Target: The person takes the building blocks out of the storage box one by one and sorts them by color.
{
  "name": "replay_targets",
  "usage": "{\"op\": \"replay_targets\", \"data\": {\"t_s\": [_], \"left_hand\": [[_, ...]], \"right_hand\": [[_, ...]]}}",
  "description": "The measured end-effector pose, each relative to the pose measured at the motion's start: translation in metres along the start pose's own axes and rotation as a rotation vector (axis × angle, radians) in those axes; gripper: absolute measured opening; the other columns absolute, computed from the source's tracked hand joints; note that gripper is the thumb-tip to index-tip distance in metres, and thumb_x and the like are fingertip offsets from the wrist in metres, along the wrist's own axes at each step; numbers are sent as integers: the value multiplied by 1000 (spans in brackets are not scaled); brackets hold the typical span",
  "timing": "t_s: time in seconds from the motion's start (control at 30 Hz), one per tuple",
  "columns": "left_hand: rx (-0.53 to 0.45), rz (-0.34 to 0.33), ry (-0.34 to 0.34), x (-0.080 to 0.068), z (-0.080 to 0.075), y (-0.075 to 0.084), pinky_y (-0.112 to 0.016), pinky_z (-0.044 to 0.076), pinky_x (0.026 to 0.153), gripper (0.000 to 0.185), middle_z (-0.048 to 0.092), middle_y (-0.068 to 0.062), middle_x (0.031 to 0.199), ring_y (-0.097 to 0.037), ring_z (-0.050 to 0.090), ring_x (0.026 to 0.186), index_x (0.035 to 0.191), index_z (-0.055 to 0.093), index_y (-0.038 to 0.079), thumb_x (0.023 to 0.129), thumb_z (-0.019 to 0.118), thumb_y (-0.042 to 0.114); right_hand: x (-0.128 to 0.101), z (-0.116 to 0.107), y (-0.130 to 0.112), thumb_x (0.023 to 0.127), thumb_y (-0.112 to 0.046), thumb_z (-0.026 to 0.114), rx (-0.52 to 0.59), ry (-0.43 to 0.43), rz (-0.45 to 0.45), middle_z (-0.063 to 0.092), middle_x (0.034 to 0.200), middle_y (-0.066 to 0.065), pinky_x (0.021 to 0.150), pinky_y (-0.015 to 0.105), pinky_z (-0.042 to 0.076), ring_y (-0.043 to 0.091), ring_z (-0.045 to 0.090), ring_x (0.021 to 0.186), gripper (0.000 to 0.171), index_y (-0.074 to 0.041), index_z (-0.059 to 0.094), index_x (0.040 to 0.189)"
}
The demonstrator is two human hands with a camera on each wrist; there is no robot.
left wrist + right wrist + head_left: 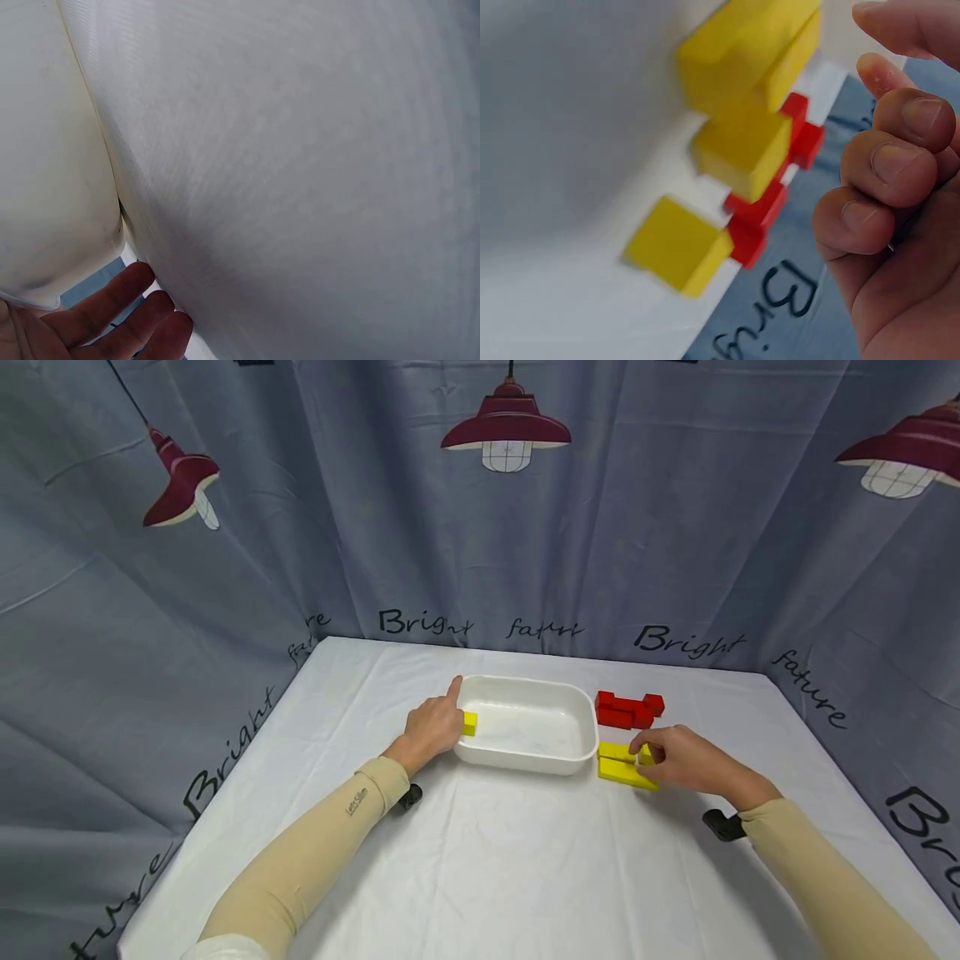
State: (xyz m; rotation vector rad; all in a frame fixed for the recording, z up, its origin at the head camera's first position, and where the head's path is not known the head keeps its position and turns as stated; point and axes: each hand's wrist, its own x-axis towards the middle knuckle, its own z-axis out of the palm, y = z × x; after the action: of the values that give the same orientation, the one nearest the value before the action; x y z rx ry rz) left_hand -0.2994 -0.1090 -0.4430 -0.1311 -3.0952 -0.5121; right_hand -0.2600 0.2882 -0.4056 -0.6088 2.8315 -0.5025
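The left hand [433, 727] rests at the left end of the white tub [525, 760], index finger stretched along the rim's far-left corner; its grip is closed round a small yellow cube [469, 723], held just over the rim at the tub's left edge; in the left wrist view the fingers [112, 307] show only partly, beside the tub's outer wall [45, 150], and the cube is hidden there.

The right hand [678, 760] sits at the near-right of the tub, over a cluster of yellow blocks [621, 764] lying on the surface just beside the tub's right wall; its fingers are curled with the tips down on the blocks' right end, but whether the grip has hold of one I cannot tell; the right wrist view shows the curled fingers [885, 165] near the yellow blocks [739, 150], apart from them.

Red blocks [628, 710] lie just behind the yellow ones, touching or nearly so, near the tub's far-right corner.

The white surface [510, 860] runs broad and bare between the forearms toward the near edge; its left and right edges fall away to the grey curtain [375, 527].
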Motion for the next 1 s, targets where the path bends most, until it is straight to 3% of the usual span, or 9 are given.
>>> {"op": "replay_targets", "data": {"t_s": [0.37, 1.0], "left_hand": [[-5, -8, -13, -2, -1, 2, -41, 52, 70, 65, 66, -12, 128, -23, 62, 97, 163, 15, 17, 104, 39, 23], [1, -10, -10, -2, -1, 2, -41, 52, 71, 64, 68, -11, 124, -22, 62, 93, 163, 16, 16, 104, 39, 23]], "right_hand": [[22, -11, -33, 85, -16, 78, 36, 9, -104, 52, 69, -2, 57, 25, 41, 16, 48, 64, 22, -12, 73, 106], [70, -21, -74, 87, -23, 78, 80, -20, -234, 52, 67, -2, 57, 25, 38, 14, 47, 60, 20, -16, 72, 104]]}}
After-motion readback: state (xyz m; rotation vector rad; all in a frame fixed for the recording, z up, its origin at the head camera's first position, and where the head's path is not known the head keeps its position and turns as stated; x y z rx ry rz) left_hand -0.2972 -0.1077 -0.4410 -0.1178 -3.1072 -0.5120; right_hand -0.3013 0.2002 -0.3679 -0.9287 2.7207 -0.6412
